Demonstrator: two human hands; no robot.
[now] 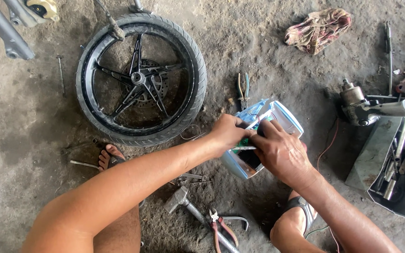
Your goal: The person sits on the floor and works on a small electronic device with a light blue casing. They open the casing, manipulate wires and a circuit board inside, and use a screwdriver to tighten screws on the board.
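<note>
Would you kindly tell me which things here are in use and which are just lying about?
In use: left hand, right hand, light blue housing, thin tool.
Lying about: wheel, rag, pliers, hammer, red-handled pliers, toolbox.

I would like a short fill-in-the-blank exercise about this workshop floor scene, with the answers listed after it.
1. Both hands, the left hand and the right hand, work on a light ____ plastic housing.
2. The black wheel lies ____ on the ground.
3. The crumpled rag lies at the ____ of the picture.
4. The pliers near the person's leg have ____ handles.

Missing words: blue; flat; top; red
</note>
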